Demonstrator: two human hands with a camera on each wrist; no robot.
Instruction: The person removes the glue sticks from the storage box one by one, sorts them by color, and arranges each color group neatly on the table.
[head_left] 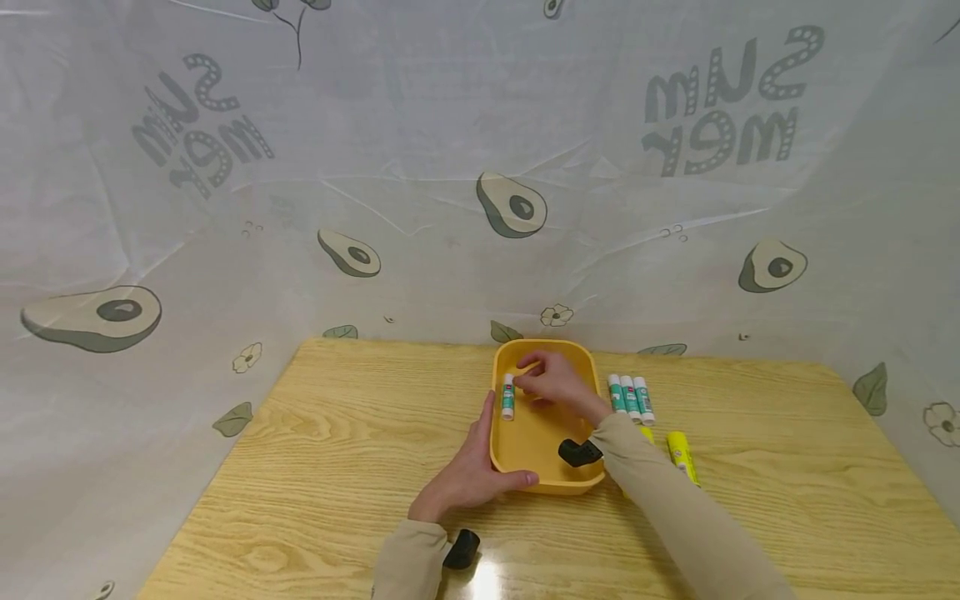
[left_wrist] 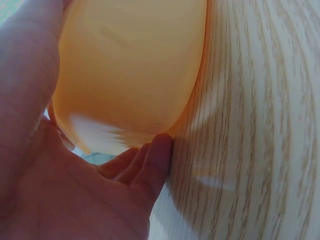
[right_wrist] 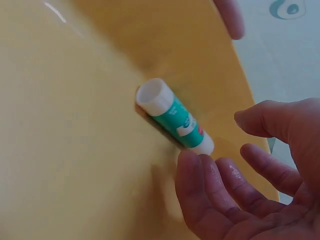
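Note:
A yellow-orange plastic tray point(head_left: 551, 487) stands on the wooden table. My left hand point(head_left: 474, 471) grips its near left corner, thumb along the front wall and fingers along the left side; the left wrist view shows fingertips point(left_wrist: 161, 145) against the tray's wall. Inside, near the left wall, lies a white-and-green glue stick point(head_left: 508, 397). My right hand point(head_left: 553, 381) is over the far part of the tray, thumb and fingers spread apart. In the right wrist view its fingertips are right at one end of the glue stick point(right_wrist: 182, 122), with nothing between thumb and fingers.
Three more white-and-green glue sticks point(head_left: 631, 399) lie side by side to the right of the tray. Closer to me is a yellow tube point(head_left: 681, 455), and another yellow thing point(head_left: 647, 432) is mostly hidden by the right sleeve. A patterned cloth point(head_left: 435, 167) hangs behind the table.

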